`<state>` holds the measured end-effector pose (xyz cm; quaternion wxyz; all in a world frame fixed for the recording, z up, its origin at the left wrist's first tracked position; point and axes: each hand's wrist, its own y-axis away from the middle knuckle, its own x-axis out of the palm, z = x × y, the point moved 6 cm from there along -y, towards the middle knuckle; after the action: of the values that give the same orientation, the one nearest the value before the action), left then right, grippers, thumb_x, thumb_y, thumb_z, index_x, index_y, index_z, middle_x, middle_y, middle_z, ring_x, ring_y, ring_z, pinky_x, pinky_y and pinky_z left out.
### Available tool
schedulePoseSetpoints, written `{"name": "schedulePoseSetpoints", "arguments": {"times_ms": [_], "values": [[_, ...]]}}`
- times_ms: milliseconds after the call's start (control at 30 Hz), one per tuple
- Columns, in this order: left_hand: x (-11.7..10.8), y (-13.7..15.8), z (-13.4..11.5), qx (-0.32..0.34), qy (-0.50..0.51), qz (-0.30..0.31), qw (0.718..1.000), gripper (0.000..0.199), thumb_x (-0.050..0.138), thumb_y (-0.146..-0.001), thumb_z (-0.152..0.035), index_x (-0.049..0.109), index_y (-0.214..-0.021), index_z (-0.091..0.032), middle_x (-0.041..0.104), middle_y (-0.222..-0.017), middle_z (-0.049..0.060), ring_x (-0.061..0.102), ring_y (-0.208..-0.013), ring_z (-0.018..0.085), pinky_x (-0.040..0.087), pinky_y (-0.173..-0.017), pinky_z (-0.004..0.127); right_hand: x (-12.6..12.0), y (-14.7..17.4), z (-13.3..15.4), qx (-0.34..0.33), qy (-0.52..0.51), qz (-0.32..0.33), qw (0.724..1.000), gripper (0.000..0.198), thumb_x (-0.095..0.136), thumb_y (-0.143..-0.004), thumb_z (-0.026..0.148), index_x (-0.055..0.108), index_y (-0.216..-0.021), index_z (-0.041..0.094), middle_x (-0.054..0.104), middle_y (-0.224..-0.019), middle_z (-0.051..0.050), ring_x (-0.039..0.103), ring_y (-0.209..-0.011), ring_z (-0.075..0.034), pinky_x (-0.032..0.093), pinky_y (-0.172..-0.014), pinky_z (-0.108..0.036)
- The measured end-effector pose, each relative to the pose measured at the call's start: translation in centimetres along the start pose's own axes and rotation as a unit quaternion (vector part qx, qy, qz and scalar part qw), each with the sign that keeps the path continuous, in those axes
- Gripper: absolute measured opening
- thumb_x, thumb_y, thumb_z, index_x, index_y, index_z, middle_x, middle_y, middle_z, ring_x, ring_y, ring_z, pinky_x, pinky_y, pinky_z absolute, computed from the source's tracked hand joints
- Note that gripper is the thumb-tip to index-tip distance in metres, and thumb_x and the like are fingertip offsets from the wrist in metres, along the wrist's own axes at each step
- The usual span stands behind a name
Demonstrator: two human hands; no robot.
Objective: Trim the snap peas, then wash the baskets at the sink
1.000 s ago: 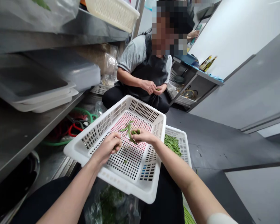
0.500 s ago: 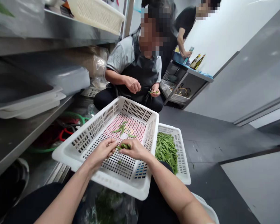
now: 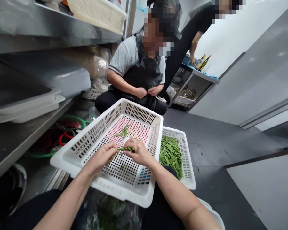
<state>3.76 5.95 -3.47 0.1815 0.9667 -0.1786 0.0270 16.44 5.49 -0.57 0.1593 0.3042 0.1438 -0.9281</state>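
Note:
Over a white perforated basket, both hands are closed on green pea pods. My right hand grips a few pea pods between thumb and fingers. One pod sticks out to the left, and my left hand pinches its tip. How many pods sit inside my right hand is hidden. A few loose pods lie on the basket floor beyond my hands. To the right, a second white basket holds a heap of green pods.
Opposite squats a person in a dark apron, hands together. Another person leans over a side table with bottles. Steel shelving with white tubs lines the left. A plastic bag of greens lies below the basket.
My right hand has risen slightly, and a pod now stretches between both hands. The co-worker's hands have come together. The standing person has leaned further right, an arm lowered to the table.

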Motion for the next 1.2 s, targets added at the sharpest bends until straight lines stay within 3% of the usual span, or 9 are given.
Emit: {"name": "schedulePoseSetpoints", "arguments": {"times_ms": [100,200,367,567,767,867,1000,1100,1200], "values": [[0.4,0.0,0.1,-0.019,0.065,0.009,0.998,0.029,0.059,-0.051,-0.041,0.043,-0.062,-0.019,0.027,-0.044,-0.01,0.017,-0.04,0.005,0.011,-0.04,0.018,-0.3,-0.2,-1.2,0.077,-0.251,-0.045,0.964,0.021,0.066,-0.077,0.039,0.064,-0.082,0.019,0.055,-0.07,0.0,0.049,-0.06,-0.011,0.039,-0.053,-0.023],[0.0,-0.2,0.2,-0.003,0.049,-0.003,0.999,0.023,0.054,-0.052,-0.038,0.042,-0.058,-0.019,0.026,-0.043,-0.009,0.017,-0.04,0.006,0.01,-0.04,0.019,-1.4,-0.5,-3.1,0.16,-0.468,-0.134,0.859,0.028,0.071,-0.07,0.04,0.06,-0.085,0.019,0.046,-0.055,0.006,0.036,-0.043,-0.006,0.023,-0.038,-0.018],[-0.7,-0.4,-0.4,0.069,-0.097,0.004,0.993,0.022,0.049,-0.058,-0.04,0.046,-0.054,-0.019,0.031,-0.045,-0.005,0.025,-0.044,0.009,0.017,-0.043,0.021,-1.8,-0.4,-5.4,0.248,-0.591,-0.178,0.747,0.033,0.078,-0.06,0.026,0.059,-0.086,0.017,0.048,-0.057,0.007,0.036,-0.042,-0.003,0.017,-0.034,-0.013],[1.3,0.5,-1.8,0.137,-0.141,0.005,0.981,0.035,0.052,-0.07,-0.053,0.055,-0.074,-0.018,0.041,-0.057,-0.003,0.038,-0.056,0.014,0.03,-0.054,0.024,0.1,-0.5,-3.4,0.199,-0.575,-0.11,0.786,0.038,0.081,-0.06,0.034,0.059,-0.085,0.016,0.045,-0.055,0.007,0.038,-0.042,-0.003,0.019,-0.034,-0.013],[1.9,1.2,-2.6,0.146,-0.139,0.094,0.975,0.04,0.05,-0.075,-0.052,0.036,-0.055,-0.02,0.032,-0.055,-0.003,0.029,-0.052,0.012,0.025,-0.049,0.024,0.6,-0.7,-5.0,0.292,-0.61,-0.078,0.733,0.039,0.069,-0.074,0.051,0.052,-0.076,0.016,0.048,-0.054,0.007,0.029,-0.036,-0.001,0.014,-0.033,-0.013],[2.0,1.6,-2.9,0.148,-0.173,0.144,0.963,0.041,0.049,-0.075,-0.051,0.035,-0.053,-0.019,0.032,-0.054,-0.002,0.03,-0.053,0.012,0.024,-0.05,0.024,2.0,0.1,-5.3,0.34,-0.558,0.086,0.752,0.052,0.062,-0.072,0.065,0.047,-0.066,0.016,0.043,-0.043,0.006,0.028,-0.032,-0.002,0.014,-0.031,-0.013],[1.3,1.2,-3.0,0.168,-0.17,0.081,0.968,0.042,0.051,-0.071,-0.052,0.035,-0.051,-0.019,0.033,-0.053,-0.002,0.031,-0.053,0.012,0.024,-0.05,0.024,4.0,1.3,-2.9,0.268,-0.49,0.24,0.794,0.054,0.08,-0.053,0.058,0.051,-0.066,0.015,0.05,-0.045,0.003,0.038,-0.036,-0.005,0.022,-0.031,-0.015],[0.5,0.7,-2.6,0.153,-0.081,0.014,0.985,0.045,0.056,-0.068,-0.055,0.034,-0.051,-0.019,0.03,-0.05,-0.003,0.027,-0.05,0.01,0.022,-0.046,0.022,3.4,0.6,-2.0,0.216,-0.461,0.149,0.848,0.041,0.084,-0.053,0.039,0.052,-0.065,0.014,0.049,-0.046,0.006,0.04,-0.039,-0.004,0.027,-0.035,-0.016],[-0.1,0.4,-1.8,0.088,0.039,-0.014,0.995,0.043,0.06,-0.065,-0.056,0.039,-0.057,-0.019,0.028,-0.047,-0.006,0.02,-0.043,0.007,0.015,-0.041,0.019,-0.1,-1.0,-3.6,0.2,-0.473,-0.067,0.856,0.033,0.073,-0.061,0.037,0.047,-0.066,0.018,0.045,-0.047,0.008,0.04,-0.04,-0.005,0.031,-0.037,-0.016]]}}
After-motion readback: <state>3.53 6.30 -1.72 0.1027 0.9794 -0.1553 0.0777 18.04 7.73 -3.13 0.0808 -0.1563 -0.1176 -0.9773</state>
